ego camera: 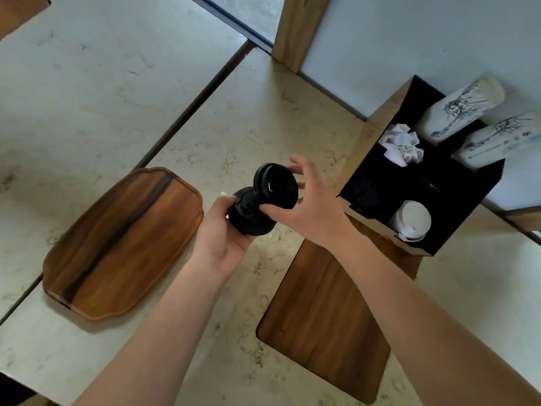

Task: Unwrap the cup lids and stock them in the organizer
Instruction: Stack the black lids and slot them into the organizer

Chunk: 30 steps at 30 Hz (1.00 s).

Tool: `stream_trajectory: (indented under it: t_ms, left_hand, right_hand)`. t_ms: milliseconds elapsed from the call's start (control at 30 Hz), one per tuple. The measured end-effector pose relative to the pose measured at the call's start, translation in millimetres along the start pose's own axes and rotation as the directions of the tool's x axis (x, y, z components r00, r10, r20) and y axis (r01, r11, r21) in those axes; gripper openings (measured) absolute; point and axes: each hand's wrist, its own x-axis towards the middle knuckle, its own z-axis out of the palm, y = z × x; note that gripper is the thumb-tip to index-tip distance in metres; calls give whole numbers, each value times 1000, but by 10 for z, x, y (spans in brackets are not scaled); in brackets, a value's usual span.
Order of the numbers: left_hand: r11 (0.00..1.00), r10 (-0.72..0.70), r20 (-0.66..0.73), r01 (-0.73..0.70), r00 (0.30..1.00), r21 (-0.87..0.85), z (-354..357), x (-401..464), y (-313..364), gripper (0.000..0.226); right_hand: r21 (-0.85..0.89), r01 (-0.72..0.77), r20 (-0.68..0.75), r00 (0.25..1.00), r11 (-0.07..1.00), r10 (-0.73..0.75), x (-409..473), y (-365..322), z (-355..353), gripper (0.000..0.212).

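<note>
I am holding a stack of black lids (251,216) in my left hand (218,238), fingers curled round its base, just above the counter (234,118). My right hand (304,206) is pinching one lid (276,186) by its rim, thumb below and fingertips on the far edge, and tilting it up off the stack. I judge I am separating lids to load the organizer (421,183) at my right, where white lids (411,219) are sitting in the near slot and cup sleeves (462,112) are lying at the back. The empty dark slot beside the white lids looks like the target. Doing this well means keeping the left grip firm so the stack is not spilling, peeling only one lid, and carrying it flat to the slot. Clear wrap seems to be lying under my hands, though it is too faint to be sure
</note>
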Motion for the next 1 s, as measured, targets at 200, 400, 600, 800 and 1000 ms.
stream_trajectory:
  t_ms: [200,400,600,800,1000]
  left_hand:
    - [999,0,20,-1,1000,36,11,-37,-65,37]
    - [997,-81,48,81,996,-10,53,-39,-149,36]
    - [980,-198,98,196,975,24,102,-15,-131,32]
    - [971,-240,171,233,956,60,189,-37,-167,34]
    - [968,-248,205,234,947,90,157,-58,-172,33]
  right_hand:
    - [1,-38,65,997,999,38,-164,14,34,95]
    - [50,-76,121,990,996,70,-269,89,42,96]
    - [181,-235,75,971,955,225,-376,191,-174,86]
    - [128,-212,194,963,969,185,-481,212,-225,82]
    - [196,-242,284,942,950,181,-501,295,-281,70]
